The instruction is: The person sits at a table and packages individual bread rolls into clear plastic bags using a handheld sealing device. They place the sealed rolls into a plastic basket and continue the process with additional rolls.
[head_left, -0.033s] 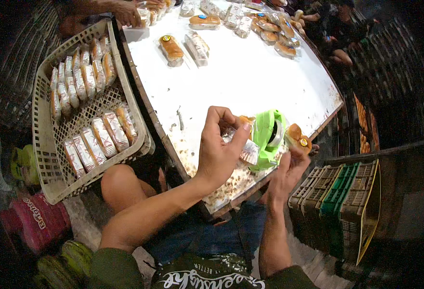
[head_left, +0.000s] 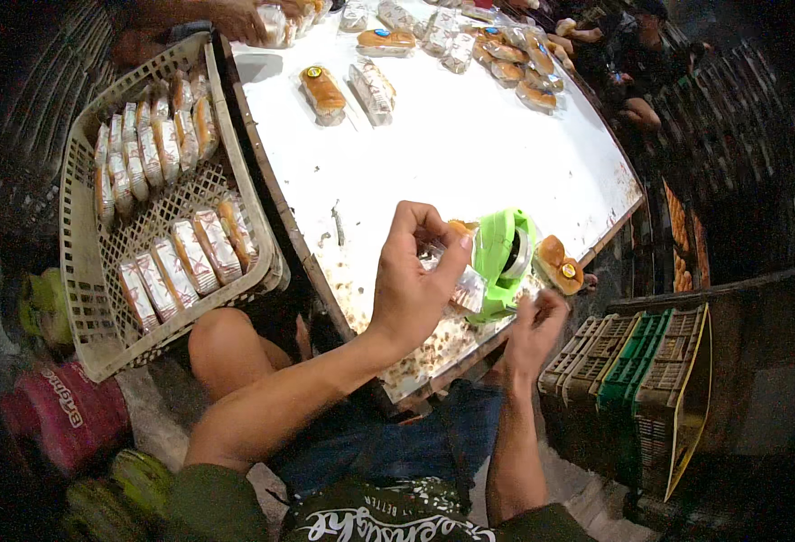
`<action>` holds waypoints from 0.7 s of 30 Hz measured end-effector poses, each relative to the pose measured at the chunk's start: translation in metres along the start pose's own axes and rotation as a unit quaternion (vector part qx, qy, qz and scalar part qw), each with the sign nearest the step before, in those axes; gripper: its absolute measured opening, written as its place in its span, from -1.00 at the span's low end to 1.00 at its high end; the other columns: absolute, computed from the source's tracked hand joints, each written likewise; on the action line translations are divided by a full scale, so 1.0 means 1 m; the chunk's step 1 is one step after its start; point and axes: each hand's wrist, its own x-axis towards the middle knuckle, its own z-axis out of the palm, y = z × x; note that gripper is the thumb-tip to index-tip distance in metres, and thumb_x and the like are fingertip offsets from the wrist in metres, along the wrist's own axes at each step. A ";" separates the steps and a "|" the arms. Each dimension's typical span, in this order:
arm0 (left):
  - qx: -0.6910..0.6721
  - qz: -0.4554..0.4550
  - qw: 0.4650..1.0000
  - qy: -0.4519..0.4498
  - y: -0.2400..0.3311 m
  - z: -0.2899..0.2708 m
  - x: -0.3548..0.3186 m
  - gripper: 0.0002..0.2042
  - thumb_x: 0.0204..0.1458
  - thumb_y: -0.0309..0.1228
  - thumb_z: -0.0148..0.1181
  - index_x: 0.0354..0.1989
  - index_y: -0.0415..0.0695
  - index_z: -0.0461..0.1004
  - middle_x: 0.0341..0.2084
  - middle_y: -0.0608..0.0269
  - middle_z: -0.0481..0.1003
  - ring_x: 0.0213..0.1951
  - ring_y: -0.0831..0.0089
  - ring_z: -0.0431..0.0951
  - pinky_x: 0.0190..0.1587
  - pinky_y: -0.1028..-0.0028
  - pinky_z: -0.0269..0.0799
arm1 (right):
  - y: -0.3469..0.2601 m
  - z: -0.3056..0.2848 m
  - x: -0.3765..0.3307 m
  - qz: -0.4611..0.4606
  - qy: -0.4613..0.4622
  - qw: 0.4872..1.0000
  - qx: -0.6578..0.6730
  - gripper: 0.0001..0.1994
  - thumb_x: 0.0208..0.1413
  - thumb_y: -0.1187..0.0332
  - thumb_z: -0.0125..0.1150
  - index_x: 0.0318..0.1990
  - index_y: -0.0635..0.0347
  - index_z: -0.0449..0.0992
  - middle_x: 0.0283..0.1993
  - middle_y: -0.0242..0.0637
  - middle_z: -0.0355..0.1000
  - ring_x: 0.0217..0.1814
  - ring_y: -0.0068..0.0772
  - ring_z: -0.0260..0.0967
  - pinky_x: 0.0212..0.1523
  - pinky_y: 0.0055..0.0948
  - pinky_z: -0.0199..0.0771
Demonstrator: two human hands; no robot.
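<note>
Left hand (head_left: 415, 280): pinching a wrapped bun (head_left: 469, 291)
Wrapped bun: over the table's (head_left: 469, 163) near end, beside the green tape dispenser (head_left: 495, 275)
Right hand (head_left: 539, 334): curled near the dispenser; I can't tell if it's pinching anything

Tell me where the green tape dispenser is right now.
In the head view, the green tape dispenser is on the white table, right of centre, between the left hand and a stickered bun, with the right hand at its lower right.
</note>
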 end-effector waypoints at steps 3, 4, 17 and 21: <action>0.012 0.004 1.000 -0.003 -0.007 0.007 0.001 -0.83 0.07 -0.51 0.17 -0.31 -0.19 0.26 -0.47 0.35 0.32 -0.37 0.59 0.33 -0.24 0.52 0.34 | 0.074 -0.011 0.021 0.068 -0.045 0.989 -0.119 -0.62 0.15 0.14 0.20 -0.13 0.35 0.48 -0.19 -0.14 0.45 -0.19 -0.32 0.37 -0.08 -0.30 0.36; 0.025 0.009 1.000 -0.004 -0.009 0.009 0.001 -0.83 0.07 -0.51 0.17 -0.31 -0.19 0.26 -0.48 0.34 0.32 -0.37 0.59 0.33 -0.24 0.52 0.34 | 0.089 -0.005 0.031 0.070 -0.039 0.994 -0.077 -0.64 0.15 0.15 0.20 -0.21 0.37 0.49 -0.25 -0.19 0.45 -0.21 -0.40 0.33 -0.11 -0.36 0.33; 0.037 -0.022 0.998 0.048 -0.033 0.006 0.011 -0.80 0.08 -0.48 0.19 -0.26 -0.19 0.26 -0.38 0.30 0.35 -0.30 0.56 0.33 -0.20 0.50 0.34 | 0.060 0.006 -0.020 0.226 -0.114 0.957 0.139 -0.72 0.19 0.27 0.16 -0.38 0.36 0.56 -0.35 -0.31 0.48 -0.23 -0.46 0.35 -0.09 -0.45 0.33; 0.053 -0.049 0.993 0.088 -0.046 0.002 0.005 -0.81 0.10 -0.47 0.16 -0.28 -0.24 0.26 -0.43 0.27 0.33 -0.35 0.51 0.32 -0.23 0.47 0.33 | -0.054 0.027 -0.047 0.039 -0.122 0.967 0.220 -0.81 0.21 0.35 0.13 -0.35 0.30 0.55 -0.16 -0.29 0.44 -0.05 -0.44 0.33 0.04 -0.43 0.30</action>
